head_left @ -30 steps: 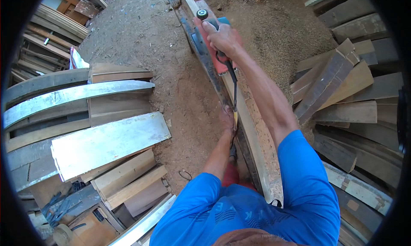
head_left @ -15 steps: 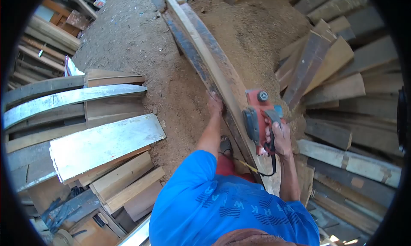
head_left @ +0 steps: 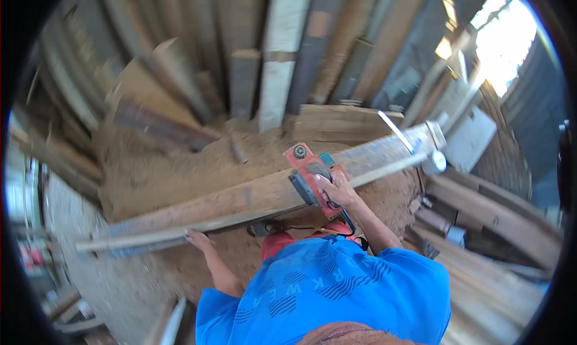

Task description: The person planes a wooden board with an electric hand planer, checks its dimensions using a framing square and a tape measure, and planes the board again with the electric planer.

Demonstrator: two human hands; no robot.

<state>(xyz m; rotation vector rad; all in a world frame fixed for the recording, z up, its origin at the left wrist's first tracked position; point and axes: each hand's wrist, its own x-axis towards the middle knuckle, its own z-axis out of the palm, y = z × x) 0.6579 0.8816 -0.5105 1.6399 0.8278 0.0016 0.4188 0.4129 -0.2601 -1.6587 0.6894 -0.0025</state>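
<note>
Red planer (head_left: pixel 308 175) extends forward and left from the right grip (head_left: pixel 338 190), closed around it, over the plank (head_left: pixel 234 202).

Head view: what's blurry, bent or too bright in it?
Head view: upper boards smeared, perhaps by camera motion; red power tool and blue shirt clearer. Head view: black corners, lines bowed, likely a wide lens. Head view: glare washes out the upper-right opening.

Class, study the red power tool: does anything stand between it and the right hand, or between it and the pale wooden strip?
Nothing visible does. The right hand is closed around the handle of the red power tool, which sits over the pale wooden strip; contact underneath is hidden.
</note>
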